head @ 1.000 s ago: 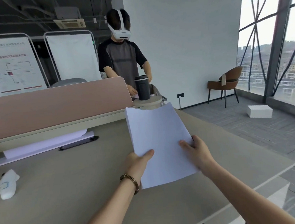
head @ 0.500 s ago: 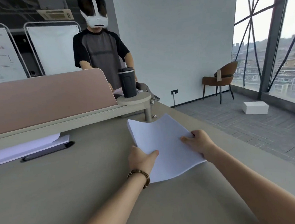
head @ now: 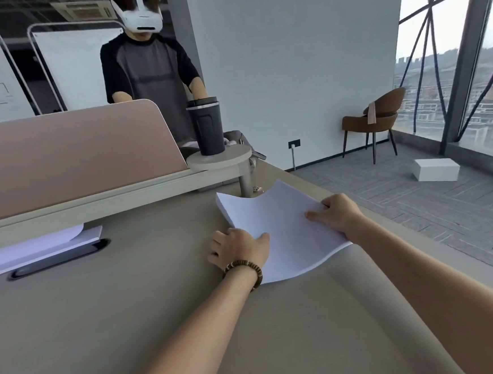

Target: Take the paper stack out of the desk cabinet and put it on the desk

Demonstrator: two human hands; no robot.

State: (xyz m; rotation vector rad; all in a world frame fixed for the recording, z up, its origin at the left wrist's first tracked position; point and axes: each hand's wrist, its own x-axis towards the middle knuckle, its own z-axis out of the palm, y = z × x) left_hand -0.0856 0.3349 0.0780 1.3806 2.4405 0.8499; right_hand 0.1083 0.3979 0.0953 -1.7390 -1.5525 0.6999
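Paper stack (head: 284, 228): lowered since a second ago from mid-air to the desk (head: 132, 328), right of centre, near the round shelf post; near edge bowed, so probably not fully settled. Placement nearly done (release remaining, by judgement).
Left hand (head: 238, 246): at stack's left edge, thumb on top sheet, fingers curled at or under the edge, holding the stack; beaded bracelet (head: 244, 271) at wrist.
Right hand (head: 337, 213): clasped over right edge, thumb on top, holding the stack.
Both forearms: extended forward, low over desk.
Dark tumbler (head: 206, 126): far, on round shelf, apart from stack.
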